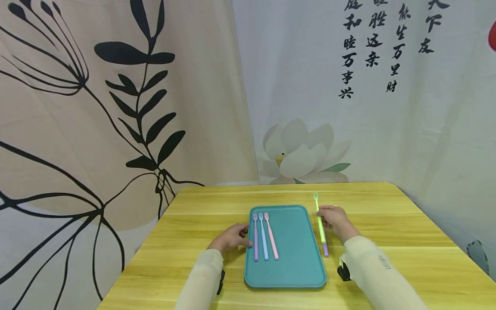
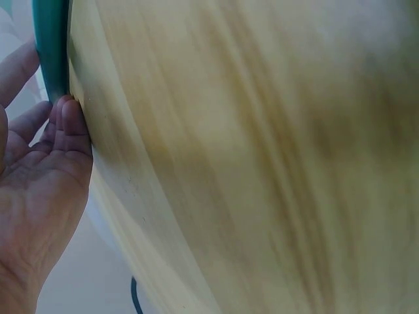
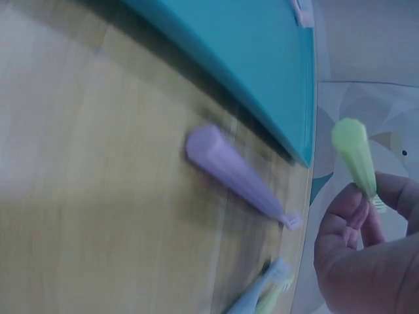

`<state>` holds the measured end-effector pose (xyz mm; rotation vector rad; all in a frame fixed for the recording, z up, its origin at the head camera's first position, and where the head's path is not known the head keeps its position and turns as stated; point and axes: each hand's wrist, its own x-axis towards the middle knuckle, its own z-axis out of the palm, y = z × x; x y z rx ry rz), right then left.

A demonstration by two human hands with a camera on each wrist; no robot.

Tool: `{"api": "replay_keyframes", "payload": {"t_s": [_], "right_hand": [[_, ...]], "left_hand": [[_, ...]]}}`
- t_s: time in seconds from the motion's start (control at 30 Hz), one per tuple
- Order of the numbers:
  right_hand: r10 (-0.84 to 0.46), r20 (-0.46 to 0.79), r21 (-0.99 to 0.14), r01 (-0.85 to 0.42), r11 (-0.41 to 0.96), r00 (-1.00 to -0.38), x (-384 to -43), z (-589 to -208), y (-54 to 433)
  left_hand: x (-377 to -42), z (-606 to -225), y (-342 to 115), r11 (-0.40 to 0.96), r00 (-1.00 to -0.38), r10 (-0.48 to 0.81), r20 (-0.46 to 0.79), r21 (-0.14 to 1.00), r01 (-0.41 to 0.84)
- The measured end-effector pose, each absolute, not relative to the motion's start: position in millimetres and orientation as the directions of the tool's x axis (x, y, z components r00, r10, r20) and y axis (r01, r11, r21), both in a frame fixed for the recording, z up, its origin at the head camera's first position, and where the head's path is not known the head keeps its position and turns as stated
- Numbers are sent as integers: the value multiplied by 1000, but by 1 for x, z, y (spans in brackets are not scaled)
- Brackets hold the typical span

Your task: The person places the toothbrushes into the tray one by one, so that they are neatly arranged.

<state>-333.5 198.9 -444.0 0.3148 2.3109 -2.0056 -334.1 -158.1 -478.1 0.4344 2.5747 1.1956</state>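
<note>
Between thumb and fingers, my right hand pinches a yellow-green toothbrush just beyond the tray's right edge. In the right wrist view that toothbrush is raised off the table, its handle end towards the camera. Below it a purple toothbrush lies on the table, partly covered in the head view. My left hand touches the left rim of the teal tray, fingertips against its outer side. Inside the tray lie a purple toothbrush, a blue toothbrush and a pink toothbrush, side by side.
On the table beside the right hand lie a blue toothbrush and a pale green toothbrush, hidden by that hand in the head view. The wooden table ends at a printed cloth backdrop.
</note>
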Motion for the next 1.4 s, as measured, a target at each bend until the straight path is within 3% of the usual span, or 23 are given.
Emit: {"api": "replay_keyframes", "payload": {"t_s": [1.4], "right_hand": [[67, -226, -965, 233, 123, -972, -331, -460, 121]], "left_hand": [[-332, -477, -159, 620, -923, 364, -121, 771, 144]]}}
